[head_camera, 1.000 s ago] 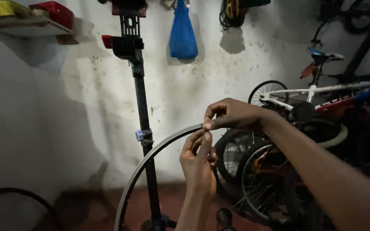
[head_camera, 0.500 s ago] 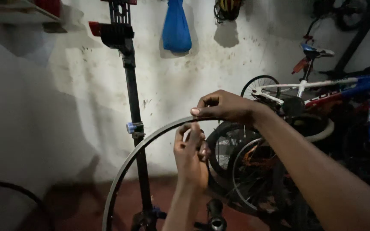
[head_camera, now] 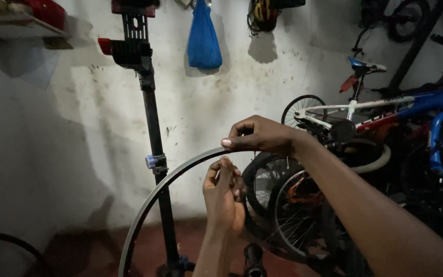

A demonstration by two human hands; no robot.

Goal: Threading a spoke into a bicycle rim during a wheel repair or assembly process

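— Where's the rim?

— The bare bicycle rim [head_camera: 165, 190] arcs from about seven o'clock up to the frame's middle, thin, grey and metallic, with no tyre on it. The right hand [head_camera: 262, 136] is pinched on its top edge, thumb underneath, which I'd judge steadies it.

— And the other hand?

— The left hand [head_camera: 225, 197] sits just below, at six o'clock, fingers drawn together around something small and pale at the rim's inner face; I cannot tell what. Holding the arc high probably keeps that spot at eye level.

— What's behind?

— A black repair stand [head_camera: 152, 128] at ten o'clock, a blue bag [head_camera: 204, 38] hanging at twelve on rough, stained plaster, and parked bicycles [head_camera: 385, 118] at three o'clock.
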